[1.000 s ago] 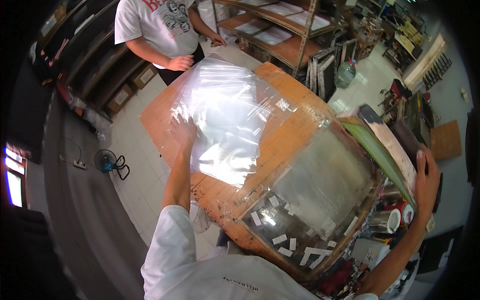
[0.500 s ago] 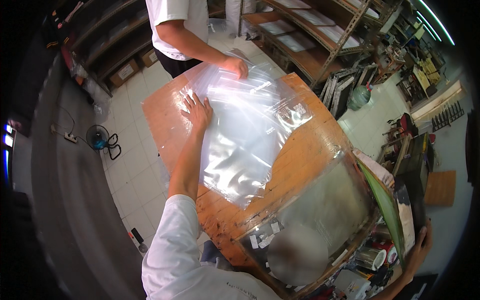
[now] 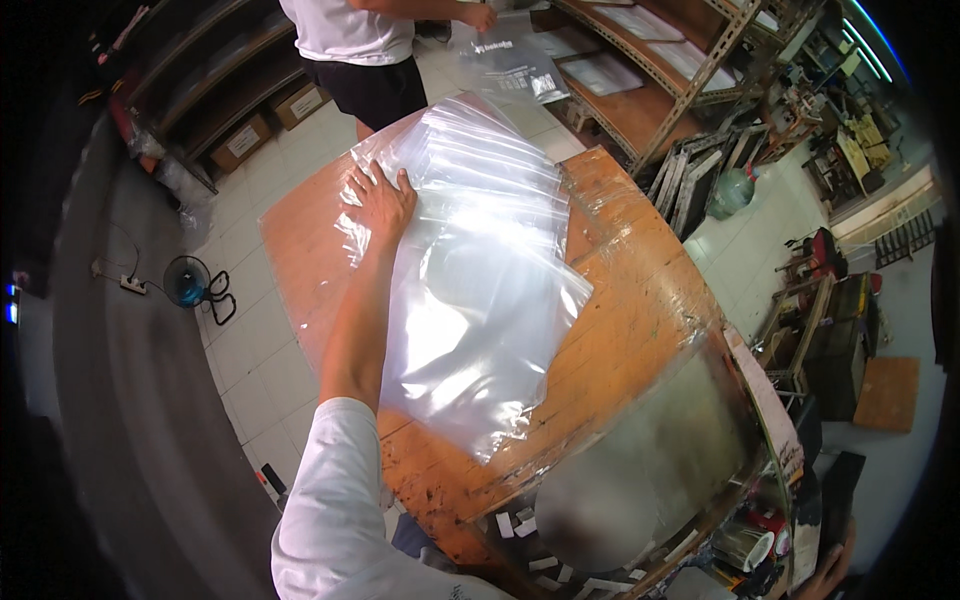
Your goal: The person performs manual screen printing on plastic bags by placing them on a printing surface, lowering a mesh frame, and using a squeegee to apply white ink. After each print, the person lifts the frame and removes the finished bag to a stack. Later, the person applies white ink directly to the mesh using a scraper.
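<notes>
My left hand (image 3: 383,205) lies flat with fingers spread on the left edge of a fanned stack of clear plastic bags (image 3: 470,290) on the wooden table (image 3: 640,290). At the lower right, my right hand (image 3: 832,568) is dim and partly cut off, its fingers closed at the outer edge of a raised screen-printing frame (image 3: 765,400), seen nearly edge-on. Below the frame is a greyish printing bed (image 3: 680,415). Across the table, a co-worker's hand (image 3: 478,15) holds a printed clear bag (image 3: 512,65) beyond the far edge.
Metal shelving (image 3: 665,110) with flat sheets stands at the far right, near leaning frames (image 3: 700,175) and a large bottle (image 3: 733,192). A fan (image 3: 188,282) is on the floor at left. Cans (image 3: 742,545) crowd beside the bed at lower right.
The co-worker has lifted the printed bag off the stack and carried it away beyond the table. The frame has tilted further up, with my right hand lower. My left hand stays on the bags.
</notes>
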The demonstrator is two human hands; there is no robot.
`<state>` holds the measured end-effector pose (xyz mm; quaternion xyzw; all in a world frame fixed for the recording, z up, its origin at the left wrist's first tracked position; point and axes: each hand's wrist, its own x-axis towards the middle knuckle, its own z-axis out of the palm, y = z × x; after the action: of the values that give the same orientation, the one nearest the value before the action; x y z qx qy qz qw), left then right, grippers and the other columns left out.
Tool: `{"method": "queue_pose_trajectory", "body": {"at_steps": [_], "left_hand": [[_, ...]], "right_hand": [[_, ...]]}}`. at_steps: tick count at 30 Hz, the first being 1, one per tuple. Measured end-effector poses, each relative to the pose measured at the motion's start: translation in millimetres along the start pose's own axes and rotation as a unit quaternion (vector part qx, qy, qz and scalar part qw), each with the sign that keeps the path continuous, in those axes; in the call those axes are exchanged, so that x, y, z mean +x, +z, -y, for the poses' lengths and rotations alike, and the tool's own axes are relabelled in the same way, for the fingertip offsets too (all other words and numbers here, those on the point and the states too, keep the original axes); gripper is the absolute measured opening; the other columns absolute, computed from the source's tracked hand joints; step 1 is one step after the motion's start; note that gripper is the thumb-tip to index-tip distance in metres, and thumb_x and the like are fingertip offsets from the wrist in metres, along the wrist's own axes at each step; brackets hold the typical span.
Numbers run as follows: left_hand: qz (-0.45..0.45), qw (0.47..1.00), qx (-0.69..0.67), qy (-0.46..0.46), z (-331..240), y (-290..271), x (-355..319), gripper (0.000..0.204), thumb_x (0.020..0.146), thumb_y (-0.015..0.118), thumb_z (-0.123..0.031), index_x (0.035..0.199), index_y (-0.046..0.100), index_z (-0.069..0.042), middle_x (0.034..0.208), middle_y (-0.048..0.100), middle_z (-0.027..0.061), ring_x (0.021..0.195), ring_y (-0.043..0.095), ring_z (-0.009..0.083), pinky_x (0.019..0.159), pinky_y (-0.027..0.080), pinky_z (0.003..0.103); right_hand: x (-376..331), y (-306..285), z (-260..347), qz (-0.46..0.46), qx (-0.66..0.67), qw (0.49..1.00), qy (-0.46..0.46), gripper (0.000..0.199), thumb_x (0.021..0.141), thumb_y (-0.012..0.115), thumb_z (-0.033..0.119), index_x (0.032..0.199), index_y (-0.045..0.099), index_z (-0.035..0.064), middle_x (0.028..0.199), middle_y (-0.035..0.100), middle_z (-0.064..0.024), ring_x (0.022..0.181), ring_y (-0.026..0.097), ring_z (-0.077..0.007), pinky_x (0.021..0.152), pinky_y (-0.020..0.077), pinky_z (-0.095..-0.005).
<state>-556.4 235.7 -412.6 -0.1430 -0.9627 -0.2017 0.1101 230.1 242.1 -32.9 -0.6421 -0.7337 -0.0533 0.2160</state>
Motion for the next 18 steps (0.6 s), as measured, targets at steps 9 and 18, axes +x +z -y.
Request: {"method": "queue_pose_trajectory", "body": {"at_steps": [9, 18], "left_hand": [[0.106, 0.988, 0.03, 0.112, -6, 2, -11, 0.089, 0.093, 0.039, -0.073, 0.161, 0.033, -0.014, 0.168, 0.026, 0.0143, 0.158, 0.016, 0.0335, 0.117, -0.001, 0.075], [0.09, 0.986, 0.072, 0.12, 28, -46, -84, 0.087, 0.098, 0.039, -0.067, 0.159, 0.033, -0.006, 0.167, 0.026, 0.0198, 0.157, 0.016, 0.0364, 0.118, -0.002, 0.073]], "right_hand": [[-11, -1, 8, -0.006, -0.02, 1.0, 0.017, 0.064, 0.104, 0.055, 0.049, 0.123, 0.067, -0.0113, 0.122, 0.068, -0.0306, 0.108, 0.066, -0.0404, 0.098, 0.0483, -0.0456], [-19, 11, 15, -0.002, 0.044, 0.999, -0.013, 0.061, 0.104, 0.056, 0.049, 0.12, 0.071, -0.0073, 0.119, 0.07, -0.0287, 0.108, 0.068, -0.0383, 0.093, 0.0519, -0.0454]]}}
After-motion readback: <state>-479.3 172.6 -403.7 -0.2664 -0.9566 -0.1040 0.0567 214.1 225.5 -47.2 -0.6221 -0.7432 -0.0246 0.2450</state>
